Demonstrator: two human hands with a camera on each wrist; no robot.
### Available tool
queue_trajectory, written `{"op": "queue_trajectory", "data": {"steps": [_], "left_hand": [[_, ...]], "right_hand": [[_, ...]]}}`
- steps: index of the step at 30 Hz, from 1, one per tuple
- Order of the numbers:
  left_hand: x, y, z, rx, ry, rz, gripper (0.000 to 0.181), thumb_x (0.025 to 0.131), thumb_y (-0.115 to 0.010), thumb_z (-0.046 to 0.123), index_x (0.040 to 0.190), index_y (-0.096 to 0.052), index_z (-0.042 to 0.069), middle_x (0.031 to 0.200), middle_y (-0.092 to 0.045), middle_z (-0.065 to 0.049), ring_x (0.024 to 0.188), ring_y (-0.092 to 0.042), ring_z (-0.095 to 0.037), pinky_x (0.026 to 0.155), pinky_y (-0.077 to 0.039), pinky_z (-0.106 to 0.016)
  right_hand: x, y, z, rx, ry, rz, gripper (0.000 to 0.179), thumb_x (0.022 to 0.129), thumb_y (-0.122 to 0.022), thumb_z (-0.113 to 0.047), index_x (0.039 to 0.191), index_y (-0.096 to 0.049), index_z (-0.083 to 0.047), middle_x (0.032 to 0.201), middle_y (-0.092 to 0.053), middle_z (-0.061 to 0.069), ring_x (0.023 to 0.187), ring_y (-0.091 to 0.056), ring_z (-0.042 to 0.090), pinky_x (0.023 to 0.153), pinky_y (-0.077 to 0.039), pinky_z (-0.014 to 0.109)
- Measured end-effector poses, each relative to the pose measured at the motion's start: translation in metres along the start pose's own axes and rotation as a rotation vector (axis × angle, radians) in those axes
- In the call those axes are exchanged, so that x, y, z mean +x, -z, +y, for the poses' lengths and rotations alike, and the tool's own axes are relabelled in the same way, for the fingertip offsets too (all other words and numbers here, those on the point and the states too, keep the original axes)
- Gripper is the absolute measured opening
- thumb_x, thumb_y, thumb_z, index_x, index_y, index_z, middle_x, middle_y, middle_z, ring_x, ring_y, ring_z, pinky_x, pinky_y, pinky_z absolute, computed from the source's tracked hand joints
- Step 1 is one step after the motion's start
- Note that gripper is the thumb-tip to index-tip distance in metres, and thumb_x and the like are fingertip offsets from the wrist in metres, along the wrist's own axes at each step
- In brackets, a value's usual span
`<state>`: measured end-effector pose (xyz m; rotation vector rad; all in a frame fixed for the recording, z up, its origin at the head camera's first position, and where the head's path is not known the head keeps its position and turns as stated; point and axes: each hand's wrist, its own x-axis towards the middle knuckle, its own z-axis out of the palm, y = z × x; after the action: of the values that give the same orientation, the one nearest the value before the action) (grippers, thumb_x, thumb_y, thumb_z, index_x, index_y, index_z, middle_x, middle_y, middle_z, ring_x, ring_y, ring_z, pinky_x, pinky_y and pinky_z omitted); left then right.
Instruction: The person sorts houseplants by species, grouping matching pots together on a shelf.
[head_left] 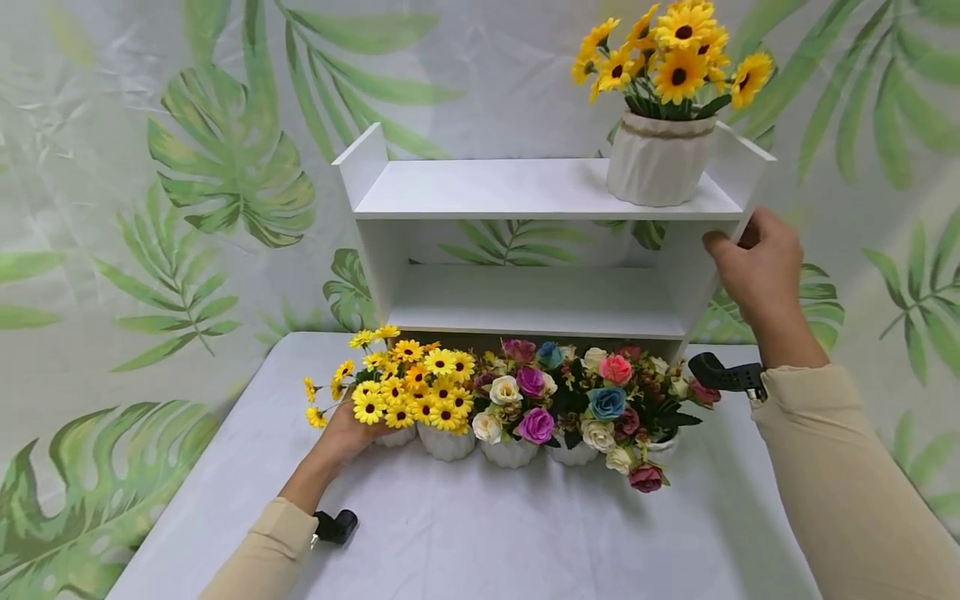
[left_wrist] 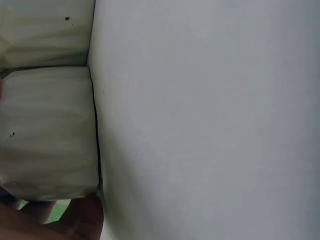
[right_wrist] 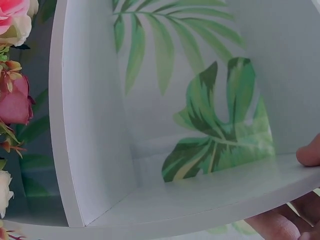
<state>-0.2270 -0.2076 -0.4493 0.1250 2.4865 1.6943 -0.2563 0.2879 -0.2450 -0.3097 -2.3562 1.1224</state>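
My left hand (head_left: pixel 351 435) is at the left end of a row of potted artificial flowers, its fingers around the side of the leftmost white flower pot (head_left: pixel 397 437). Yellow daisies (head_left: pixel 408 383) above partly cover that hand. From the left wrist, its fingers (left_wrist: pixel 85 217) are seen against the pale pot (left_wrist: pixel 50 135), low by the tabletop. My right hand (head_left: pixel 761 262) grips the right side panel of a white shelf (head_left: pixel 480 187). In the right wrist view the thumb (right_wrist: pixel 310 152) lies inside the panel and the other fingers (right_wrist: pixel 275 222) outside.
A white pot (head_left: pixel 660 162) of sunflowers stands on the shelf's top right. Along the shelf's front are several white pots, with roses (head_left: pixel 536 425) in purple, cream, blue and red toward the right. A white cloth (head_left: pixel 480 533) covers the table; a leaf-print backdrop (head_left: pixel 240 158) hangs behind.
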Motion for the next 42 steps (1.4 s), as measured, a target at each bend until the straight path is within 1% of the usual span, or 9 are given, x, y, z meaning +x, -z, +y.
{"op": "queue_trajectory", "data": {"steps": [8, 11, 16, 21, 25, 29, 34, 37, 42], "left_hand": [[-0.028, 0.034, 0.012, 0.136, 0.114, 0.103, 0.098, 0.081, -0.081, 0.041, 0.155, -0.027, 0.007, 0.161, -0.031, -0.016, 0.145, -0.036, -0.037, 0.115, -0.036, -0.056], [-0.041, 0.050, 0.020, 0.192, 0.108, 0.149, 0.095, 0.082, -0.080, 0.044, 0.155, -0.029, 0.010, 0.160, -0.032, -0.015, 0.143, -0.037, -0.037, 0.110, -0.041, -0.054], [-0.062, 0.069, 0.037, 0.232, 0.092, 0.227, 0.083, 0.082, -0.078, 0.048, 0.148, -0.040, 0.015, 0.148, -0.048, -0.009, 0.128, -0.049, -0.026, 0.093, -0.048, -0.035], [-0.080, 0.083, 0.069, 0.273, 0.020, 0.275, 0.085, 0.084, -0.078, 0.044, 0.149, -0.034, 0.010, 0.147, -0.046, -0.013, 0.128, -0.045, -0.026, 0.098, -0.045, -0.045], [-0.092, 0.086, 0.098, 0.313, -0.023, 0.263, 0.086, 0.086, -0.077, 0.041, 0.150, -0.030, 0.007, 0.148, -0.045, -0.015, 0.131, -0.045, -0.029, 0.100, -0.044, -0.049], [-0.098, 0.081, 0.120, 0.375, -0.035, 0.250, 0.081, 0.086, -0.074, 0.045, 0.147, -0.036, 0.007, 0.144, -0.050, -0.016, 0.127, -0.049, -0.030, 0.093, -0.045, -0.041], [-0.098, 0.073, 0.134, 0.408, -0.092, 0.263, 0.070, 0.086, -0.074, 0.042, 0.140, -0.046, 0.007, 0.134, -0.060, -0.016, 0.115, -0.057, -0.024, 0.085, -0.049, -0.032], [-0.096, 0.069, 0.139, 0.380, -0.121, 0.276, 0.067, 0.085, -0.076, 0.039, 0.137, -0.047, 0.009, 0.130, -0.061, -0.011, 0.107, -0.056, -0.013, 0.081, -0.050, -0.025], [-0.091, 0.064, 0.148, 0.337, -0.131, 0.268, 0.066, 0.085, -0.076, 0.040, 0.137, -0.048, 0.011, 0.130, -0.060, -0.009, 0.107, -0.056, -0.014, 0.081, -0.050, -0.027]], "right_hand": [[-0.001, -0.003, -0.005, 0.010, 0.002, -0.006, 0.051, 0.095, -0.055, -0.038, 0.139, -0.054, -0.012, 0.130, -0.060, 0.013, 0.110, -0.057, 0.019, 0.080, -0.047, 0.028], [0.000, -0.003, -0.006, 0.010, 0.005, 0.006, 0.050, 0.096, -0.055, -0.038, 0.140, -0.054, -0.014, 0.131, -0.061, 0.013, 0.110, -0.057, 0.018, 0.081, -0.048, 0.028], [0.002, -0.002, -0.004, 0.006, 0.005, 0.010, 0.050, 0.095, -0.055, -0.037, 0.140, -0.055, -0.014, 0.130, -0.061, 0.013, 0.109, -0.057, 0.017, 0.081, -0.047, 0.028], [0.003, 0.000, -0.001, 0.003, -0.012, 0.020, 0.049, 0.095, -0.054, -0.037, 0.139, -0.055, -0.015, 0.127, -0.061, 0.009, 0.107, -0.057, 0.015, 0.080, -0.047, 0.028], [0.003, 0.002, 0.000, 0.008, -0.027, 0.021, 0.049, 0.095, -0.055, -0.038, 0.138, -0.056, -0.015, 0.125, -0.062, 0.005, 0.106, -0.057, 0.011, 0.078, -0.045, 0.024], [0.002, 0.003, 0.000, 0.013, -0.029, 0.027, 0.047, 0.094, -0.056, -0.037, 0.135, -0.058, -0.014, 0.113, -0.064, -0.006, 0.100, -0.056, 0.006, 0.074, -0.044, 0.020], [0.001, 0.002, 0.000, 0.015, -0.004, 0.034, 0.043, 0.093, -0.057, -0.035, 0.129, -0.061, -0.012, 0.093, -0.056, -0.021, 0.088, -0.052, -0.001, 0.066, -0.042, 0.015], [0.000, 0.002, -0.001, 0.016, 0.002, 0.032, 0.043, 0.093, -0.057, -0.035, 0.130, -0.060, -0.012, 0.094, -0.057, -0.020, 0.087, -0.052, -0.002, 0.066, -0.041, 0.015], [-0.001, 0.001, 0.000, 0.016, -0.004, 0.034, 0.042, 0.093, -0.057, -0.034, 0.128, -0.060, -0.012, 0.089, -0.054, -0.024, 0.086, -0.051, -0.003, 0.066, -0.041, 0.016]]}}
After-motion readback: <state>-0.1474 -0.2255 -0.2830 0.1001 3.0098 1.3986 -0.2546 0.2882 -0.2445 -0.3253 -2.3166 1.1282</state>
